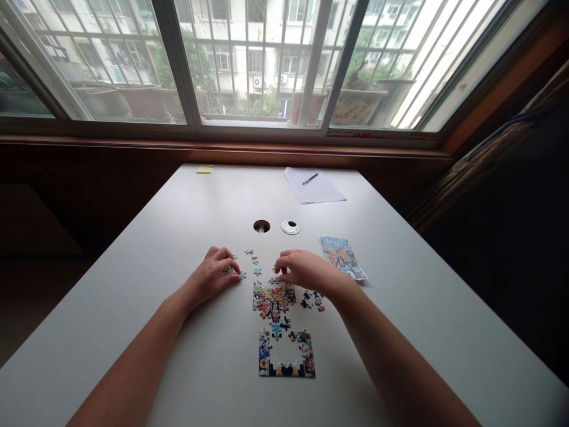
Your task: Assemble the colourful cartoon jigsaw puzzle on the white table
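A partly joined colourful jigsaw puzzle lies on the white table in front of me. Its lower section forms a frame with a gap in the middle. Several loose pieces are scattered above it, and a few more pieces lie to its right. My left hand rests curled on the table left of the loose pieces, fingertips on small pieces. My right hand hovers over the puzzle's top edge, fingers pinched on a small piece.
A printed puzzle picture card lies right of my right hand. Farther back are a cable hole, its white cap, a sheet of paper with a pen, and a yellow sticky note. A window spans the back.
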The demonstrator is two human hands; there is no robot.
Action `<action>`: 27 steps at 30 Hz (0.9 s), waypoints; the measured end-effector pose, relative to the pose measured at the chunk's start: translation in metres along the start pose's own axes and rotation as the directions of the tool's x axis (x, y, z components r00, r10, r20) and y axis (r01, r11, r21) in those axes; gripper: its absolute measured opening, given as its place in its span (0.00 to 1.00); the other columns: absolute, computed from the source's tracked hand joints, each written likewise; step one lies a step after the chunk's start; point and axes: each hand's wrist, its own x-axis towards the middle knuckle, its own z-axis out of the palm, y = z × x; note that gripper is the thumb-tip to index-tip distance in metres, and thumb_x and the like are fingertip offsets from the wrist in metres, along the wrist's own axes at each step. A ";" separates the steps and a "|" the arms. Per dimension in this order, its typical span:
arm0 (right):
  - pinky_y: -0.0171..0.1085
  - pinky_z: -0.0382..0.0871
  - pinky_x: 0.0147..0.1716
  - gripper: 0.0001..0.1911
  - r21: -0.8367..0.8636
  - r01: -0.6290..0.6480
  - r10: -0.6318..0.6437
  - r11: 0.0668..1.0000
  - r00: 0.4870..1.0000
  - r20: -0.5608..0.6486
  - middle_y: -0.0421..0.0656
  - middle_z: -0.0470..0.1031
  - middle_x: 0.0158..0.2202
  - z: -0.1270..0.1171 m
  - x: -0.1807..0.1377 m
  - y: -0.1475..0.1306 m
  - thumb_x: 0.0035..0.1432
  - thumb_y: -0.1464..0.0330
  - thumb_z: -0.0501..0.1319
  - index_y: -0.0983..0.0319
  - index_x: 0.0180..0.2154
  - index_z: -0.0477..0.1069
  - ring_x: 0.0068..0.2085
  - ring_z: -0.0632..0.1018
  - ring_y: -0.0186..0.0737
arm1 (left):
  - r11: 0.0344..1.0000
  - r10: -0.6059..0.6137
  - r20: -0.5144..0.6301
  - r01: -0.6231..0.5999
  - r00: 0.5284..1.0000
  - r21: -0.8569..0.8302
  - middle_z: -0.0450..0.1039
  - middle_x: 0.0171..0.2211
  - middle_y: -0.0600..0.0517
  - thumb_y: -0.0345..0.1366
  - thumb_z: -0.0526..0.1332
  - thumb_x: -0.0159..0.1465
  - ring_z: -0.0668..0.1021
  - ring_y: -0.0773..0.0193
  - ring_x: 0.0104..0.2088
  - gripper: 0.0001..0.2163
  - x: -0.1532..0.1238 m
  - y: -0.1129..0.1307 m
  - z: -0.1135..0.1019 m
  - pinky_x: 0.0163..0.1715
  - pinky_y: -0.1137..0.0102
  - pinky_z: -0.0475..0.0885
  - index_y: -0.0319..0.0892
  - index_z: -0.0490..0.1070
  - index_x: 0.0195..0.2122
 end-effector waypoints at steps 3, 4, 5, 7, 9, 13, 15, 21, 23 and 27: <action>0.33 0.63 0.33 0.05 -0.011 0.004 -0.004 1.000 1.000 0.011 0.43 0.78 0.40 0.005 0.003 -0.001 0.58 0.69 0.66 0.58 0.38 0.79 0.34 0.76 0.35 | 1.000 0.001 -0.004 -0.001 1.000 0.002 0.71 0.43 0.49 0.42 0.66 0.65 0.66 0.54 0.48 0.05 0.000 -0.001 0.000 0.49 0.60 0.69 0.47 0.78 0.36; 0.33 0.63 0.33 0.05 -0.013 0.006 -0.006 1.000 1.000 0.008 0.43 0.78 0.40 0.006 0.003 -0.001 0.58 0.70 0.66 0.59 0.37 0.79 0.35 0.76 0.35 | 1.000 0.002 -0.005 -0.002 1.000 0.004 0.71 0.43 0.49 0.42 0.66 0.65 0.66 0.54 0.47 0.05 0.000 -0.001 0.000 0.49 0.60 0.69 0.47 0.78 0.36; 0.33 0.63 0.33 0.04 -0.016 0.010 -0.010 1.000 1.000 0.003 0.43 0.78 0.40 0.008 0.004 -0.002 0.58 0.70 0.65 0.59 0.37 0.79 0.35 0.76 0.35 | 1.000 0.002 -0.005 -0.002 1.000 0.005 0.71 0.43 0.49 0.42 0.66 0.65 0.66 0.54 0.47 0.06 0.000 -0.001 0.000 0.49 0.59 0.69 0.47 0.78 0.36; 0.34 0.62 0.33 0.05 -0.024 0.017 -0.017 1.000 1.000 -0.009 0.43 0.78 0.40 0.010 0.005 -0.002 0.58 0.71 0.65 0.59 0.37 0.79 0.35 0.76 0.36 | 1.000 0.002 -0.006 -0.002 1.000 0.006 0.71 0.43 0.48 0.43 0.66 0.65 0.66 0.54 0.47 0.06 0.000 0.000 0.000 0.49 0.59 0.69 0.47 0.78 0.36; 0.34 0.62 0.33 0.06 -0.033 0.019 -0.020 0.999 1.000 -0.020 0.42 0.78 0.40 0.012 0.006 -0.002 0.58 0.72 0.64 0.58 0.37 0.79 0.35 0.75 0.36 | 1.000 0.003 -0.008 -0.003 1.000 0.003 0.71 0.43 0.49 0.43 0.65 0.65 0.66 0.54 0.47 0.06 0.000 0.002 -0.001 0.49 0.59 0.69 0.47 0.78 0.36; 0.35 0.63 0.34 0.08 -0.042 0.019 -0.021 0.999 0.999 -0.037 0.43 0.77 0.41 0.014 0.008 -0.002 0.58 0.73 0.63 0.58 0.38 0.80 0.35 0.75 0.36 | 1.000 0.003 -0.012 -0.003 1.000 0.001 0.71 0.42 0.49 0.42 0.66 0.65 0.66 0.54 0.47 0.05 0.000 0.003 -0.001 0.49 0.59 0.69 0.48 0.78 0.36; 0.35 0.63 0.35 0.08 -0.043 0.019 -0.021 0.999 0.999 -0.038 0.43 0.77 0.41 0.016 0.009 -0.002 0.58 0.73 0.63 0.59 0.39 0.79 0.35 0.75 0.36 | 1.000 0.003 -0.012 -0.003 1.000 0.001 0.71 0.42 0.49 0.41 0.66 0.65 0.66 0.54 0.47 0.05 0.000 0.002 -0.001 0.49 0.59 0.69 0.47 0.78 0.36; 0.35 0.65 0.39 0.06 -0.042 0.031 -0.034 0.999 0.997 -0.072 0.45 0.76 0.44 0.021 0.011 -0.002 0.61 0.72 0.62 0.60 0.41 0.76 0.39 0.76 0.38 | 1.000 0.003 -0.007 -0.003 1.000 -0.005 0.71 0.42 0.49 0.41 0.67 0.64 0.67 0.54 0.47 0.05 0.000 0.000 0.000 0.49 0.60 0.69 0.47 0.78 0.36; 0.35 0.65 0.39 0.06 -0.042 0.035 -0.039 0.999 0.995 -0.087 0.45 0.76 0.44 0.021 0.011 -0.003 0.62 0.73 0.62 0.61 0.41 0.75 0.40 0.76 0.39 | 1.000 -0.001 -0.008 0.001 1.000 -0.008 0.71 0.42 0.49 0.41 0.66 0.65 0.67 0.54 0.47 0.05 0.000 0.000 0.000 0.49 0.60 0.69 0.48 0.78 0.36; 0.35 0.65 0.39 0.05 -0.046 0.033 -0.037 0.998 0.995 -0.090 0.45 0.76 0.44 0.020 0.010 -0.005 0.63 0.73 0.62 0.61 0.41 0.75 0.41 0.77 0.39 | 1.000 -0.002 -0.011 0.002 1.000 -0.009 0.71 0.42 0.49 0.42 0.66 0.65 0.67 0.54 0.46 0.06 0.000 0.001 0.000 0.49 0.59 0.69 0.48 0.79 0.36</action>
